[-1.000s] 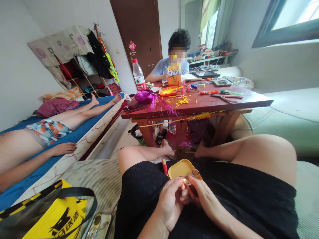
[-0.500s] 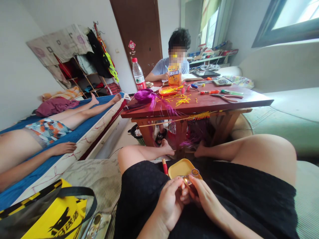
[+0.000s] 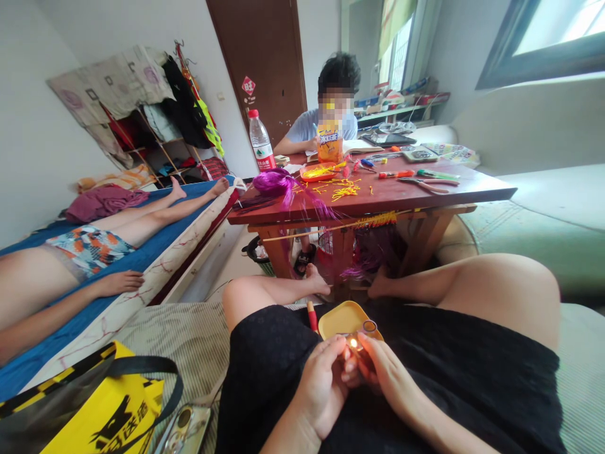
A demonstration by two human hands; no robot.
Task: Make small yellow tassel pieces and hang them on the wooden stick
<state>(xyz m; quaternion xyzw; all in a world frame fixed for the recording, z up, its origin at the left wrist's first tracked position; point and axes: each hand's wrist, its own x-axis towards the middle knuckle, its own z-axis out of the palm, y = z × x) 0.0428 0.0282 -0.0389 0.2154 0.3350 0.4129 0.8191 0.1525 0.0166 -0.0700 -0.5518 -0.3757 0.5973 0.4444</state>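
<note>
Over my lap, my left hand (image 3: pixel 324 381) and my right hand (image 3: pixel 392 378) are close together, fingers curled in a pinch. A small bright flame-like glow (image 3: pixel 353 343) shows between their fingertips. What each hand grips is too small and covered by the fingers to name. Just beyond the fingertips a shallow yellow tray (image 3: pixel 338 318) rests on my black clothing (image 3: pixel 439 359). A small ring-shaped item (image 3: pixel 369 326) lies at its right side. Left of the tray is a red stick-like object with a tan end (image 3: pixel 312 317).
Ahead, a dark red table (image 3: pixel 416 192) bears purple strands (image 3: pixel 276 186), yellow pieces (image 3: pixel 347 190), pliers (image 3: pixel 428 184) and bottles. A person (image 3: pixel 302 129) sits behind it. At left, another person's legs (image 3: pixel 155 217) lie on a bed; a yellow bag (image 3: pixel 125 403) and phone (image 3: pixel 186 429) are nearby.
The glow between my fingertips has become larger and brighter. Both hands keep nearly the same place, and the view has shifted very slightly.
</note>
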